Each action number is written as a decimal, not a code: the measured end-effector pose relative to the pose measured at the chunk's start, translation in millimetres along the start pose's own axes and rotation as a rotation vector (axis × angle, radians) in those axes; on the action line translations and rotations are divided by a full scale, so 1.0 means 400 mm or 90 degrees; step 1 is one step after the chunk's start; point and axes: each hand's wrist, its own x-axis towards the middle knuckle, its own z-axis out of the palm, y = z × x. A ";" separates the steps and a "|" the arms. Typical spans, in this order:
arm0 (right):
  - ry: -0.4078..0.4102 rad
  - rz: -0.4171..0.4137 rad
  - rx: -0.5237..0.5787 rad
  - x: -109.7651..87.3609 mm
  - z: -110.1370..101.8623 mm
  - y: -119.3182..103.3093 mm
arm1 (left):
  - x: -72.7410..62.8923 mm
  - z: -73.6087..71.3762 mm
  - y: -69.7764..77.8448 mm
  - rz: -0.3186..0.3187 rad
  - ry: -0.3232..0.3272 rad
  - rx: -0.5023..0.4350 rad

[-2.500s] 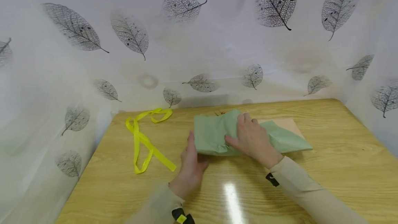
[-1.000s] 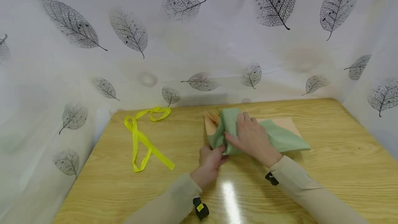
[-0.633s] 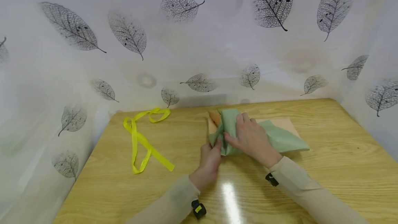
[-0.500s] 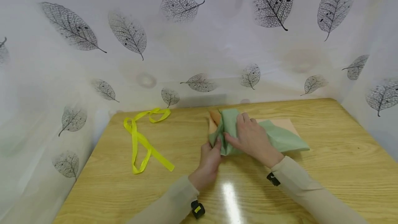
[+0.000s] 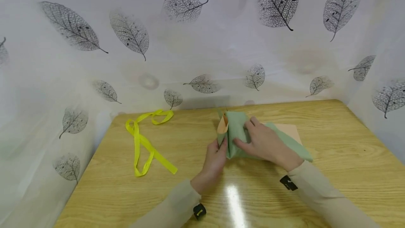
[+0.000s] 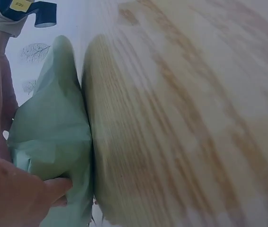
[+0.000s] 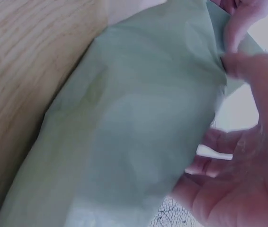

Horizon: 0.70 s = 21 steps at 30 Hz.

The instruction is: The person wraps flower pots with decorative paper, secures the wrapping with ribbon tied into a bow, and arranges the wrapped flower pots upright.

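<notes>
A bundle in green wrapping paper lies on the wooden table, its green sheet also filling much of the right wrist view. Peach paper shows inside the open left end, and a flat peach sheet sticks out beneath at the right. My left hand pinches the green paper at the near left end, thumb on top. Across the top lies my right hand, its bent fingers and thumb gripping the folded wrap. What lies inside the bundle is mostly hidden.
A loose yellow ribbon lies looped on the table to the left. Behind the table hangs a pale curtain printed with leaves, and it also runs down both sides.
The left end flap of green paper has been folded in and now stands up narrower around the peach paper. My left hand came rightward to it; the right hand has shifted slightly right.
</notes>
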 end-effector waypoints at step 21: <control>0.046 -0.126 0.016 0.008 0.022 0.019 | -0.012 -0.018 0.005 0.150 -0.041 0.246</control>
